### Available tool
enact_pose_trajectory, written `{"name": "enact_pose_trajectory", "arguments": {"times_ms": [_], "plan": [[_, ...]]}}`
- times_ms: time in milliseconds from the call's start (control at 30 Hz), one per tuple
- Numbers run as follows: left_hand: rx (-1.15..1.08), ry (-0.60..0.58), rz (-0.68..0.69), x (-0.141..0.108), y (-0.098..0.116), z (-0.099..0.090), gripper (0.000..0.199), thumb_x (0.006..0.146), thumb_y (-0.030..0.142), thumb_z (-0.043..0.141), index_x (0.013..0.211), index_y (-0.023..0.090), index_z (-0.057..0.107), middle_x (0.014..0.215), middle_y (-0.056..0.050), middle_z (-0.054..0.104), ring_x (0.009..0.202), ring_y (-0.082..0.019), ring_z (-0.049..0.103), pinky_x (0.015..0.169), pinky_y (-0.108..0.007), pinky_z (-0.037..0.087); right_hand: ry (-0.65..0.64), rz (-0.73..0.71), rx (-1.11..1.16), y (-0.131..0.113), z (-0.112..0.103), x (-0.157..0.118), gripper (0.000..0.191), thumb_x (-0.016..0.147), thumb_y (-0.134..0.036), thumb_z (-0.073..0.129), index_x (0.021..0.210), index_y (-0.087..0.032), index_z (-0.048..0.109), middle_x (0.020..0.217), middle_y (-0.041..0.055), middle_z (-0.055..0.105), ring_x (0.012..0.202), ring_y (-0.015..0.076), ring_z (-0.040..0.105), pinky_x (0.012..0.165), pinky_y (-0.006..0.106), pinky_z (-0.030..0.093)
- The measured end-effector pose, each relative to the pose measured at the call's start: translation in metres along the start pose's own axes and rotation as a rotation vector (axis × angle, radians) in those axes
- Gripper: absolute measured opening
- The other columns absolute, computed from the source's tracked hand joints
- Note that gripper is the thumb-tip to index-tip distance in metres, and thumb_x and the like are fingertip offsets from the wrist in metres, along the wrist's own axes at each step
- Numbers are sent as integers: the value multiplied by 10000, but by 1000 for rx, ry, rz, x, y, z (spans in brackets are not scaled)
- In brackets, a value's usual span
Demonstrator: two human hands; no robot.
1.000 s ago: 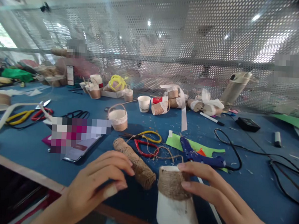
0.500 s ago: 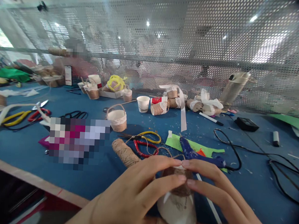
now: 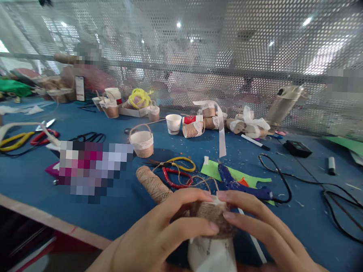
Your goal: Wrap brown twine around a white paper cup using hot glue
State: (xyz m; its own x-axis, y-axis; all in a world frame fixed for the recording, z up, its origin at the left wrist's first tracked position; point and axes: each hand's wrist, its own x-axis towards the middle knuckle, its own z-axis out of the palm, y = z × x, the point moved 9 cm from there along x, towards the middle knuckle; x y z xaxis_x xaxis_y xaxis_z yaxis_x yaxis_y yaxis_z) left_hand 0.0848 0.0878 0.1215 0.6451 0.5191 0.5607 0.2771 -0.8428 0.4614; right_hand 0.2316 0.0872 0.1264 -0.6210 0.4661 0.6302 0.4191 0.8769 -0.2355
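A white paper cup (image 3: 213,255), narrow end up, sits between both hands near the front of the blue table. Brown jute twine (image 3: 212,214) is wound around its narrower part. My left hand (image 3: 167,236) grips the cup from the left, fingertips on the twine and the top rim. From the right, my right hand (image 3: 270,234) holds it, fingers curved over the windings. Both thumbs are low and partly hidden. A loose strand of twine runs from the cup's top towards the red and yellow scissors (image 3: 178,174). Left of these hands lies a twine roll (image 3: 153,184).
A blue glue gun (image 3: 242,186) rests on green paper (image 3: 208,168), its black cable (image 3: 289,174) trailing right. Behind stand a small twine-wrapped basket (image 3: 142,144) and a plain cup (image 3: 173,124). A perforated metal screen (image 3: 180,50) closes the back. Another person is at the left.
The cup has turned and tilted slightly between my hands, so more of the wound twine shows. My fingers have shifted on it, the left ones lower.
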Motion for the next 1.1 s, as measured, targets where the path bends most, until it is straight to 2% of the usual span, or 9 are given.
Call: {"name": "enact_pose_trajectory", "arguments": {"times_ms": [200, 267, 333, 400, 467, 567, 800, 967, 1100], "plan": [[23, 60, 20, -3, 2, -8, 487, 896, 368, 682, 1296, 234, 438, 1399, -155, 443, 1331, -281, 527, 1087, -375, 520, -27, -27, 7, 4, 0, -12, 726, 841, -339, 773, 1436, -168, 394, 1499, 165, 436, 1385, 285, 475, 1149, 371, 436], [24, 105, 5, -8, -1, -13, 491, 903, 446, 653, 1298, 245, 444, 1425, -150, 424, 1318, -287, 534, 1061, -391, 539, -43, -32, 11, 7, -4, -15, 556, 890, -198, 665, 1393, -187, 429, 1499, 147, 414, 1377, 288, 472, 1127, 394, 456], [70, 156, -31, -14, -6, -18, 516, 890, 413, 678, 1314, 227, 450, 1450, -155, 404, 1317, -292, 529, 1044, -392, 547, -3, -27, 5, 11, -15, -14, 402, 863, -36, 519, 1229, -201, 528, 1384, 124, 502, 1295, 276, 529, 1068, 419, 487], [142, 196, -64, -19, -11, -21, 544, 864, 388, 716, 1317, 222, 463, 1454, -150, 418, 1324, -296, 516, 1061, -403, 528, 52, -20, 47, 17, -25, -9, 284, 842, -9, 425, 1006, -212, 535, 1089, 93, 617, 1094, 256, 618, 918, 421, 540], [175, 204, -73, -21, -12, -21, 545, 856, 377, 727, 1313, 218, 477, 1458, -143, 425, 1328, -288, 510, 1070, -389, 516, 106, 31, 95, 30, -34, -5, 187, 890, -52, 380, 872, -220, 459, 819, 44, 576, 814, 207, 620, 707, 355, 527], [181, 183, -54, -22, -11, -18, 539, 858, 353, 724, 1314, 203, 479, 1471, -142, 416, 1332, -270, 503, 1069, -350, 509, 79, 189, -45, 58, -34, -5, 200, 958, -102, 362, 803, -226, 388, 721, 1, 488, 644, 159, 514, 611, 318, 426], [220, 168, -59, -23, -12, -19, 533, 860, 343, 721, 1310, 197, 474, 1461, -135, 418, 1320, -254, 496, 1079, -343, 496, -139, 284, -297, 86, -16, -11, 240, 1039, -234, 372, 924, -195, 579, 892, 74, 671, 806, 210, 644, 728, 354, 496], [202, 176, -72, -24, -14, -19, 538, 856, 384, 718, 1310, 210, 489, 1452, -136, 438, 1293, -273, 534, 1046, -376, 528, -140, 291, -313, 90, -16, -12, 298, 1054, -292, 374, 944, -201, 635, 933, 79, 706, 845, 215, 679, 775, 357, 534], [212, 182, -74, -23, -13, -19, 536, 863, 389, 714, 1311, 204, 486, 1471, -124, 426, 1329, -249, 511, 1078, -325, 503, -171, 341, -271, 100, -15, -17, 269, 1048, -325, 405, 961, -207, 630, 961, 75, 699, 888, 223, 679, 811, 380, 542]]}}
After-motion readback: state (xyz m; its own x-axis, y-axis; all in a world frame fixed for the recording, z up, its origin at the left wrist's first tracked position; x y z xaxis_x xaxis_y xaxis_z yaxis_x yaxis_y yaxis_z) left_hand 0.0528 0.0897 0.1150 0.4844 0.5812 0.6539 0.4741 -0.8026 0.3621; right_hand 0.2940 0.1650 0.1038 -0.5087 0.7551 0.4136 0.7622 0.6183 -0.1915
